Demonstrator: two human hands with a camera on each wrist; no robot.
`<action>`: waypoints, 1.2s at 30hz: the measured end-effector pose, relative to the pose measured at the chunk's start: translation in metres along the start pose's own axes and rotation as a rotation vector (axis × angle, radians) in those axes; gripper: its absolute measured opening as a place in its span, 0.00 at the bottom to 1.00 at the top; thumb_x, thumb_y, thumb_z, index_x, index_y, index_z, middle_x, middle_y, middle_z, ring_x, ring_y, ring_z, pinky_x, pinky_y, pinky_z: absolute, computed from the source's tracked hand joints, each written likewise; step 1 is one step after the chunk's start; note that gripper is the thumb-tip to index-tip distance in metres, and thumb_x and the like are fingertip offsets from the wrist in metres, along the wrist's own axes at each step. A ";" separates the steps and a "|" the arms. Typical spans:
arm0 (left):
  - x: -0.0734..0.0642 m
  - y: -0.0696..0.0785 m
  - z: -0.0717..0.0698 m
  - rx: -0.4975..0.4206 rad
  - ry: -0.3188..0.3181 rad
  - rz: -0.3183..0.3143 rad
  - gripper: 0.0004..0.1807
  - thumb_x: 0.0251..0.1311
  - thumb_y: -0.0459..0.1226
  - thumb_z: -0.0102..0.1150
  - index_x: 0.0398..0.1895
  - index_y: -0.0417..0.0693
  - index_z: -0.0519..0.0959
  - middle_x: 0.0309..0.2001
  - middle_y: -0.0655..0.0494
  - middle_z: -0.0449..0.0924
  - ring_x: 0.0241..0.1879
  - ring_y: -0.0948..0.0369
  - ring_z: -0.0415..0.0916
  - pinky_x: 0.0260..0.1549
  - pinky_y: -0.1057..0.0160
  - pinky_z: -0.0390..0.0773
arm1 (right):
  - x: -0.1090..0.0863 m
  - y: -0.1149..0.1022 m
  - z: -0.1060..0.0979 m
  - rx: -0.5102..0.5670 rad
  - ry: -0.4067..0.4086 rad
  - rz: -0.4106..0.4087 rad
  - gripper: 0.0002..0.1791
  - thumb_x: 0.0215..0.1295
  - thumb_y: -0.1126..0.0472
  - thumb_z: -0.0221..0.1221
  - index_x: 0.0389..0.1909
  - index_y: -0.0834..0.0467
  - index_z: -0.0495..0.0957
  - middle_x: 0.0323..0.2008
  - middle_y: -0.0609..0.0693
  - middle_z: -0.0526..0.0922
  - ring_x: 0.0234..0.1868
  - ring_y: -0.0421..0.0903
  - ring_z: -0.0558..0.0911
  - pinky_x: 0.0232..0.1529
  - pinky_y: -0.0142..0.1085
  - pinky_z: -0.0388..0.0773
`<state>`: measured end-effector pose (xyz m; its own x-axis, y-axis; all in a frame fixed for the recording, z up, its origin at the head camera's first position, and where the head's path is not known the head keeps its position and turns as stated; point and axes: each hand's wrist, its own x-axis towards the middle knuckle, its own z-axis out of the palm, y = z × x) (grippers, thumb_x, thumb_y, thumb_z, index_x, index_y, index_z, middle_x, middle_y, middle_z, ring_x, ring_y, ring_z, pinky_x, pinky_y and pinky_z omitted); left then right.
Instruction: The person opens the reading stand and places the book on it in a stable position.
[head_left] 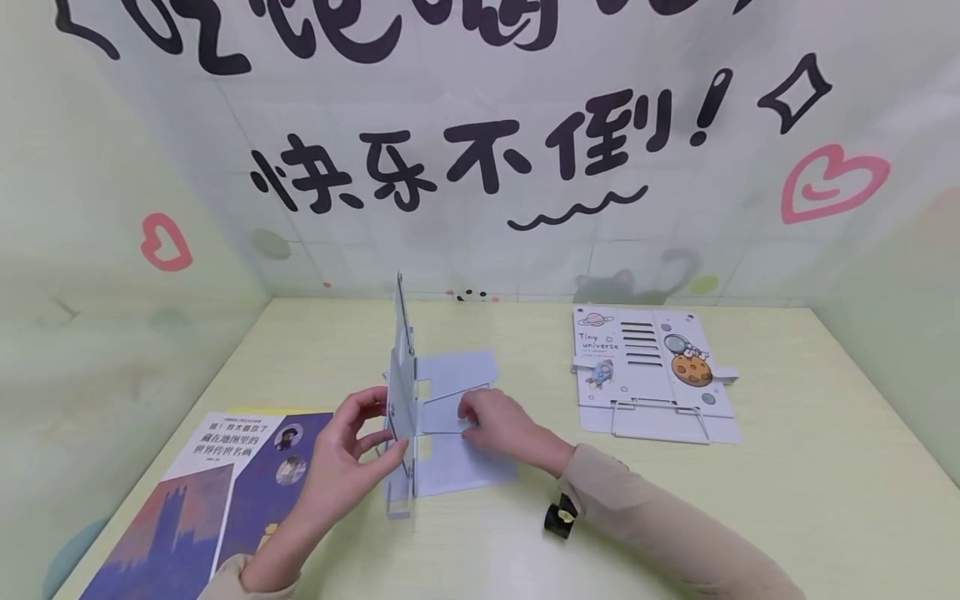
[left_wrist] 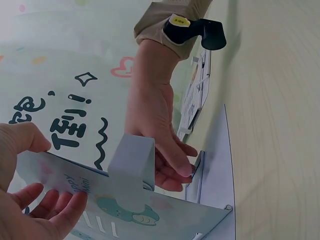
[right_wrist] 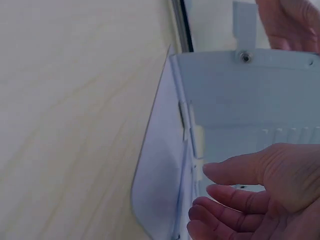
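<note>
A light-blue folding book stand [head_left: 467, 473] stands on the table with its printed panel [left_wrist: 170, 215] raised. My left hand [head_left: 337, 471] pinches the panel's edge, with the thumb on one side and the fingers against the printed face. Over the stand's base, my right hand [head_left: 504, 425] is beside the narrow support flap [head_left: 442, 417]. In the right wrist view, this hand's fingers are loosely bent, with a gap between thumb and fingertips and nothing visible in it. A page clip [left_wrist: 132, 162] sticks out from the panel's edge.
A second book stand [head_left: 637, 375], white with space drawings, lies at the right. Books [head_left: 191, 500] with a purple and white cover lie at the left. A black camera mount [head_left: 560, 517] hangs at my right wrist. A printed cloth [head_left: 480, 250] hangs behind the table.
</note>
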<state>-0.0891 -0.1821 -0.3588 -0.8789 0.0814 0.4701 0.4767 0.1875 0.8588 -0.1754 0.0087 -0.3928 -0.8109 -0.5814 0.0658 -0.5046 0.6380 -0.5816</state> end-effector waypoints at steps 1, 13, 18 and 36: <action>0.000 0.000 0.000 -0.002 0.003 0.002 0.30 0.40 0.12 0.58 0.52 0.25 0.66 0.47 0.39 0.69 0.45 0.64 0.71 0.37 0.71 0.79 | 0.002 0.003 0.001 -0.043 -0.013 0.006 0.07 0.52 0.70 0.63 0.33 0.63 0.79 0.29 0.51 0.79 0.31 0.43 0.75 0.33 0.31 0.74; 0.001 0.001 0.002 0.002 0.022 -0.003 0.30 0.39 0.12 0.58 0.51 0.25 0.67 0.47 0.43 0.70 0.45 0.65 0.71 0.37 0.71 0.79 | 0.017 0.010 0.001 -0.153 -0.152 -0.009 0.11 0.51 0.73 0.58 0.17 0.56 0.72 0.16 0.43 0.69 0.20 0.39 0.67 0.21 0.26 0.62; 0.002 0.002 0.004 -0.006 0.033 -0.007 0.30 0.38 0.11 0.57 0.51 0.25 0.67 0.47 0.45 0.70 0.45 0.64 0.72 0.37 0.71 0.79 | 0.018 0.012 -0.001 -0.150 -0.192 0.010 0.10 0.49 0.72 0.60 0.19 0.56 0.71 0.17 0.43 0.69 0.20 0.39 0.67 0.22 0.27 0.62; 0.009 0.010 0.025 0.128 0.047 -0.041 0.29 0.37 0.14 0.61 0.49 0.34 0.73 0.47 0.44 0.75 0.43 0.60 0.75 0.37 0.64 0.81 | -0.001 0.034 -0.005 0.054 0.054 -0.174 0.08 0.47 0.74 0.59 0.23 0.58 0.73 0.20 0.45 0.74 0.24 0.38 0.70 0.26 0.26 0.69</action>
<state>-0.0924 -0.1547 -0.3513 -0.8942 0.0258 0.4469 0.4317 0.3136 0.8457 -0.1935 0.0334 -0.4083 -0.7285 -0.6515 0.2118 -0.6229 0.5013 -0.6006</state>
